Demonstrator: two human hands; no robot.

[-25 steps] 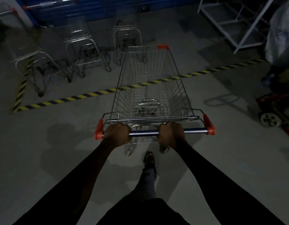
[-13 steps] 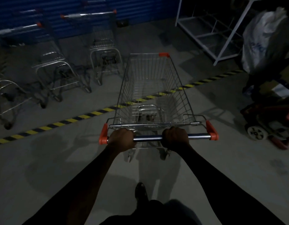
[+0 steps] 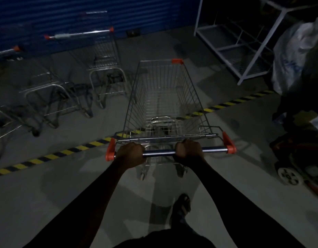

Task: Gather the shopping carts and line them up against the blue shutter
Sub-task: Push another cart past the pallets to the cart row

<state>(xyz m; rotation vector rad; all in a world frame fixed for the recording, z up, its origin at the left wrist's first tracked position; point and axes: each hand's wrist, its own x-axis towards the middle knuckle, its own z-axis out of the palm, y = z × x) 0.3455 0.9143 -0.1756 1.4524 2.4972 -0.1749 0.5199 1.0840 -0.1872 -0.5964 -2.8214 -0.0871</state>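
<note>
A wire shopping cart (image 3: 165, 97) with orange corner caps stands in front of me, its basket empty. My left hand (image 3: 130, 154) and my right hand (image 3: 188, 152) are both closed around its chrome handle bar (image 3: 161, 152). The cart's nose points toward the blue shutter (image 3: 83, 17) at the back. Other carts stand along the shutter: one (image 3: 102, 56) just left of my cart's nose, another (image 3: 52, 93) further left, and a third (image 3: 2, 120) cut off by the left edge.
A yellow-and-black striped line (image 3: 52, 156) crosses the grey floor under the cart. A white metal rack (image 3: 244, 43) stands at the back right. At the right are a pale plastic bag (image 3: 296, 56) and a red wheeled machine (image 3: 297, 158). My foot (image 3: 181, 206) shows below.
The cart and I have rolled forward over the striped line toward the shutter, veering right. The parked carts have slid left in view. Both hands kept their hold.
</note>
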